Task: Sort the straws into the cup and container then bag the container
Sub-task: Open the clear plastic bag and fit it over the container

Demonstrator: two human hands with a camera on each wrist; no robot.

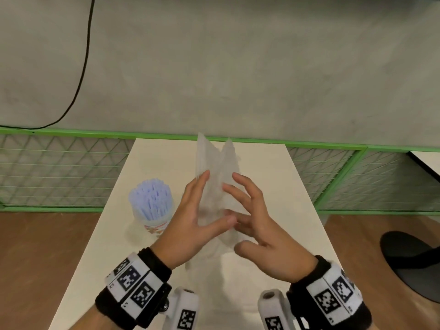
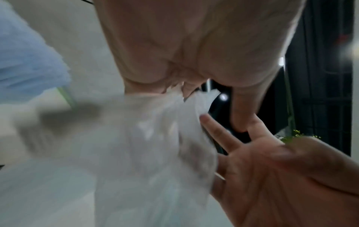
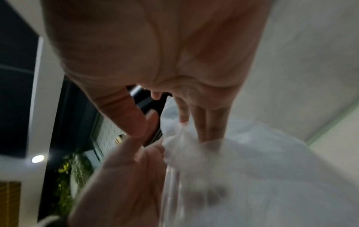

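Bag (image 1: 215,186) of thin translucent plastic stands mid-table between both palms, its handles pointing to twelve o'clock. Left hand (image 1: 192,220) and right hand (image 1: 259,225) press it with straight, spread fingers, gripping nothing. Blue straws fill the cup (image 1: 152,210) at nine o'clock. Rubbing the film gently should part its layers; whether the container is inside, I cannot tell.

At frame centre a translucent plastic bag (image 1: 215,163) stands on the white table (image 1: 273,177); the left hand (image 1: 190,225) and right hand (image 1: 259,225) flank it with fingers straight, touching its sides; left of them a cup (image 1: 154,225) holds pale blue straws (image 1: 151,198); a black cable (image 1: 83,67) hangs at upper left
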